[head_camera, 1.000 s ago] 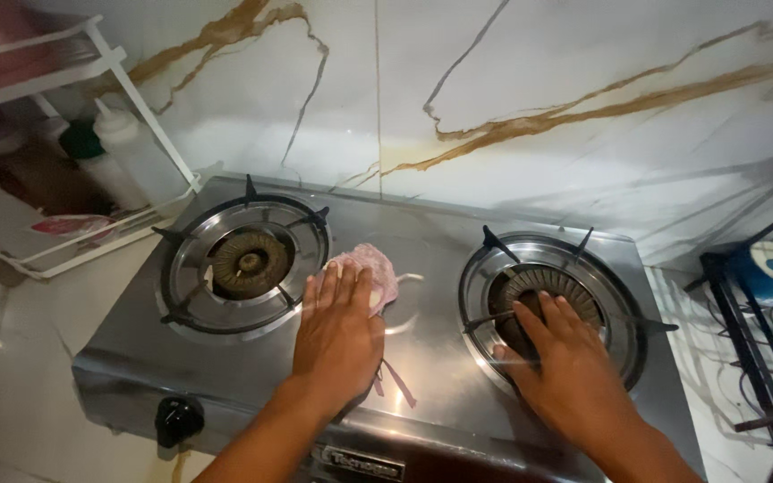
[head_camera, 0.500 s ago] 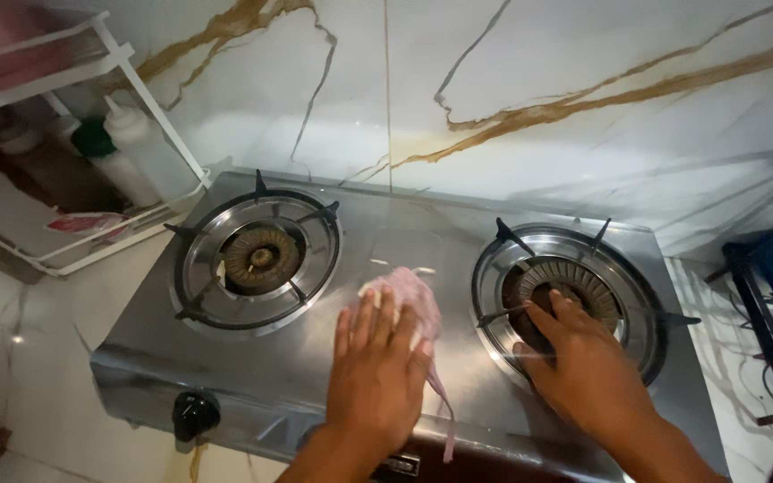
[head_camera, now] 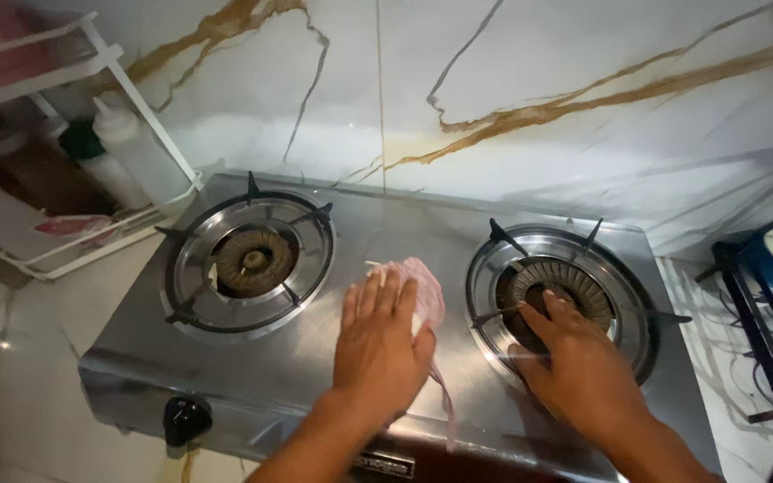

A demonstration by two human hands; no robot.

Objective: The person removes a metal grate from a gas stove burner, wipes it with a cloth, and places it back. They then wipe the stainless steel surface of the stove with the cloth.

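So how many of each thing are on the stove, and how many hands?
Burners: 2, left burner and right burner
Knobs: 1, black knob
Cloths: 1, pink cloth
Hands: 2, left hand and right hand
Total: 6

The stove is silver-grey brushed steel. Its control knob is black. The left burner has a dull brown-grey head in a bright silver ring with black pan supports. The right burner matches it. The cloth on the stove between the burners is pale pink. The wall behind the stove is white with brown-gold veins and thin dark lines. Left of the stove, the rack is white and holds a white bottle.
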